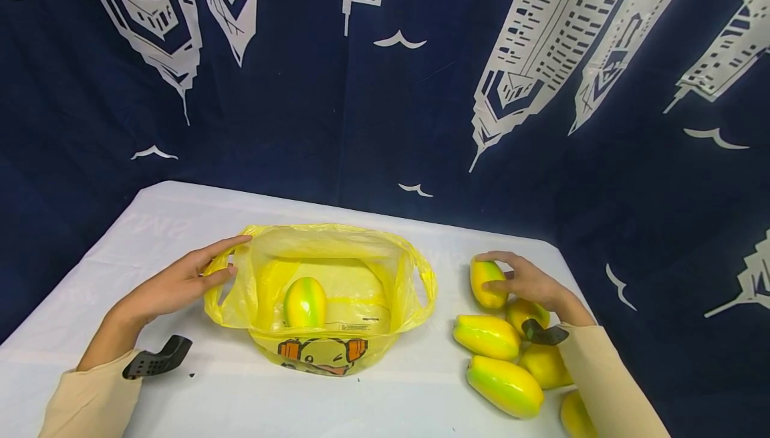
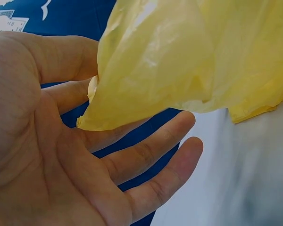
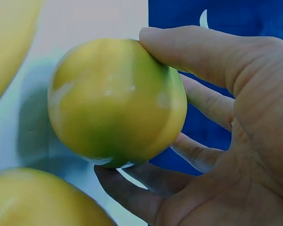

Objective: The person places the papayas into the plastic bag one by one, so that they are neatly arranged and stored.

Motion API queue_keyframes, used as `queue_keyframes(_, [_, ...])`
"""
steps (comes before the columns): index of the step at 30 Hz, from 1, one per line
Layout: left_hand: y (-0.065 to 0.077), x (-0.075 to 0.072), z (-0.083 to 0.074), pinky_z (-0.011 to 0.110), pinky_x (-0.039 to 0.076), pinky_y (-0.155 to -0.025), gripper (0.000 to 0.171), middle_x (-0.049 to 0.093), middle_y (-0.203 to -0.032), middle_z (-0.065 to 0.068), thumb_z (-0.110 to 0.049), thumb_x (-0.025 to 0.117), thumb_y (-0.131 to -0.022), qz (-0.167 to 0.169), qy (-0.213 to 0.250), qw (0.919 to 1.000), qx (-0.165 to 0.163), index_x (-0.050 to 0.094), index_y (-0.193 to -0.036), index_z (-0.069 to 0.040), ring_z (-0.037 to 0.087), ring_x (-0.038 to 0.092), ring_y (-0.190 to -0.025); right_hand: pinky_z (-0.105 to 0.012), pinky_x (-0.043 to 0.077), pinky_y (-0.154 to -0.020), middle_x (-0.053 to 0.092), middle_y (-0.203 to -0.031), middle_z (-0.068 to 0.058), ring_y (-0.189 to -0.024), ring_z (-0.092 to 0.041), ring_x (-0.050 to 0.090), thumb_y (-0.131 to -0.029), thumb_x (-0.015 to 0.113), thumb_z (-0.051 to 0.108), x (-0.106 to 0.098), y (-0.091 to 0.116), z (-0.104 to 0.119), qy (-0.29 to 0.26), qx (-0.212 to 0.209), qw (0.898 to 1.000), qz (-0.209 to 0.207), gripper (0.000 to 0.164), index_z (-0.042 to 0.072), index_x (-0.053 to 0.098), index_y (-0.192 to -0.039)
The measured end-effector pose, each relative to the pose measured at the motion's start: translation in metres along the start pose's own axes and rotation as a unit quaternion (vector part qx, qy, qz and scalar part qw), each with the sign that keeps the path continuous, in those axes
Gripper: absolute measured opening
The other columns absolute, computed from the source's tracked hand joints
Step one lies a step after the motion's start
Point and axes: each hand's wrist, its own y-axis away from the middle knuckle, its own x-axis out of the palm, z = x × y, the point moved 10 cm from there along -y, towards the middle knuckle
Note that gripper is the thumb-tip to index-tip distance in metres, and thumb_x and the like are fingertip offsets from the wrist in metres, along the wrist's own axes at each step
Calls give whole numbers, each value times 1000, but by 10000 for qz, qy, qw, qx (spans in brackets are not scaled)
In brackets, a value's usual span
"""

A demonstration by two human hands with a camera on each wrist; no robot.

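Observation:
A yellow plastic bag [image 1: 327, 351] with a cartoon print on its front sits on the table with its mouth wide. One yellow-green papaya [image 1: 305, 302] lies inside. At the bag's left handle, my left hand [image 1: 192, 271] touches the plastic with thumb and index finger spread apart. The left wrist view has the yellow film [image 2: 151, 70] between thumb and fingers, the other fingers extended. To the right of the bag, my right hand [image 1: 529, 281] grips a papaya [image 1: 488, 284] between thumb and fingers. Its rounded, ridged end [image 3: 115, 101] faces the right wrist camera.
Several more papayas, among them a front one [image 1: 505, 386] and one behind it [image 1: 486, 336], lie grouped below my right hand, partly under the right forearm. A white cloth [image 1: 397, 411] covers the table. Beyond its back edge hangs a dark blue curtain [image 1: 337, 124] with white building prints.

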Motion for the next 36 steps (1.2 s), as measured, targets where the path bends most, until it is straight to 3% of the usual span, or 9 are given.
queue_keyframes(13, [1,0,0,76,23,-110,58,22,-165,19,-28,54,-104,-19,-52,10000,-20,32,-157,-17,50,18,-149,-71,40,-104,20,-165,-17,-139,-52,38,-86,76,47,-5,2,-2,-159,212,9996,-131,75,28,43,-150])
queue_keyframes(36, [0,1,0,75,23,-111,57,23,-164,19,-27,54,-104,-6,-52,10000,34,33,-156,-16,49,19,-149,-70,41,-103,33,-161,-15,-136,-50,44,-90,74,42,-14,3,28,-104,-516,9979,-386,72,23,42,-152])
